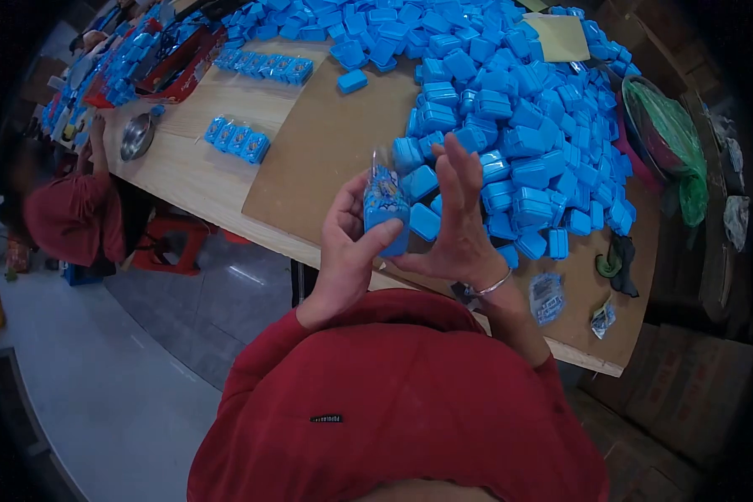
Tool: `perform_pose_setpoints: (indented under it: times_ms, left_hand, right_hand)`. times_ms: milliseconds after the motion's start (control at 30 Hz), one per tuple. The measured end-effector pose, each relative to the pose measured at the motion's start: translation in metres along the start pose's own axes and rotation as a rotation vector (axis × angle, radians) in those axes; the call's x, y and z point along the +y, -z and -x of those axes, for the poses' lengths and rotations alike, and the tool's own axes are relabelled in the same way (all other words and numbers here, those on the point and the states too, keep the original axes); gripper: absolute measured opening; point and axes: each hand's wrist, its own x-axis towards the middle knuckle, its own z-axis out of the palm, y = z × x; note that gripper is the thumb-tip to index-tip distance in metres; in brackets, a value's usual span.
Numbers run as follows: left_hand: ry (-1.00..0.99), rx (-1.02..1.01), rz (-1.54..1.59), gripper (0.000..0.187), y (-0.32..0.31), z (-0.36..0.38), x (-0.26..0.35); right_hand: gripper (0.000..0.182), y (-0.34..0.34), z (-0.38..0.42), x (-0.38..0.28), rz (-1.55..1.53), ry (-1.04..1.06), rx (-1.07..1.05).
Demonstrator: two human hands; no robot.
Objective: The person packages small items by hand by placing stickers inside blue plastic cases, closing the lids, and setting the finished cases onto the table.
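My left hand [349, 237] is closed round a small blue box in a clear printed bag [385, 201], held upright with the thumb across its lower front. The bag's clear top stands up above the box. Just to the right, my right hand [458, 222] is raised with its fingers up and apart from the thumb, and nothing shows in it. Its thumb reaches toward the lower edge of the bagged box; whether they touch I cannot tell. Behind both hands lies a large pile of blue boxes [510, 109].
Bagged boxes stand in a short row [237, 140] and a longer row [263, 65] on the wooden table [184, 105]. A metal bowl [137, 136] and a seated person [75, 209] are at left. Plastic packets [546, 299] lie near the front edge; green plastic [665, 125] is at right.
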Motion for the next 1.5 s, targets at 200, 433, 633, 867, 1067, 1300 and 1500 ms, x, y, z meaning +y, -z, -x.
perform_pose_setpoints:
  times_ms: [200,433,633,867,1067,1300,1500]
  left_hand:
    - [0.133,-0.008,0.250,0.053,-0.001,-0.013,0.007]
    - [0.014,0.029,0.273,0.059,-0.003,-0.015,0.002]
    - [-0.144,0.035,0.073,0.071,0.003,-0.014,0.002]
    - [-0.161,0.065,0.055,0.076,0.005,-0.006,-0.003]
    - [0.009,0.032,-0.199,0.075,0.006,-0.005,0.009]
    - [0.092,-0.048,-0.196,0.075,0.007,0.005,-0.002]
    - [0.136,-0.030,-0.202,0.068,0.013,0.009,0.001]
  right_hand:
    - [0.115,-0.006,0.006,-0.004,-0.019,-0.102,0.071]
    - [0.096,-0.030,0.018,-0.016,-0.624,-0.504,0.075]
    - [0.083,-0.021,0.010,-0.018,-0.846,-0.620,0.036]
    - [0.082,-0.018,0.013,-0.017,-0.988,-0.636,-0.023]
    - [0.104,-0.007,0.003,-0.015,-0.214,-0.216,-0.083]
    - [0.112,0.003,-0.003,-0.009,-0.198,-0.041,-0.217]
    - [0.112,-0.011,0.004,-0.004,-0.304,-0.053,-0.183]
